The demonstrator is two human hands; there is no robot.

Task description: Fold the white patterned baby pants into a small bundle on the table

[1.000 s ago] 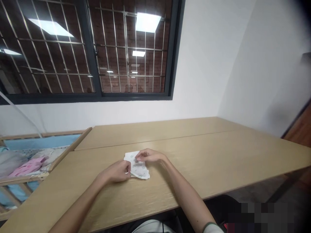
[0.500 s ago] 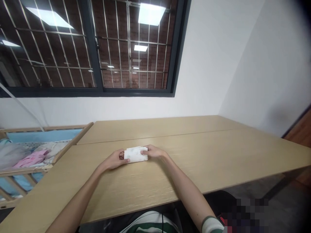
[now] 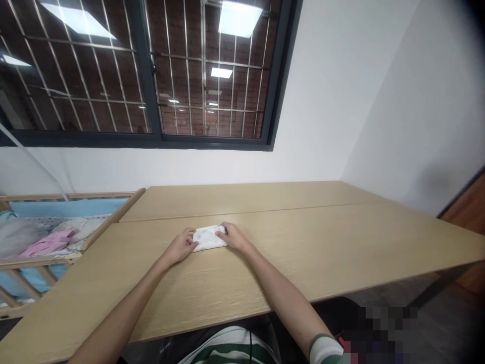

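Note:
A small white folded cloth, rectangular and marked with faint prints, is low over or on the wooden table; I cannot tell whether it is a nappy or another folded piece. At its left end, my left hand grips the edge, thumb at the near corner and fingers behind. My right hand holds the opposite end, with its thumb pressed on the upper face and its fingers around the far edge.
The light wooden table spreads out beneath both hands. A wooden cot with blue lining, a pink cloth and white bedding adjoins it at left. Beyond stand a white wall and a barred window.
The folded cloth now looks flatter and sits slightly higher in view. My left hand's fingers have shifted at its left end; my right hand still grips the other end.

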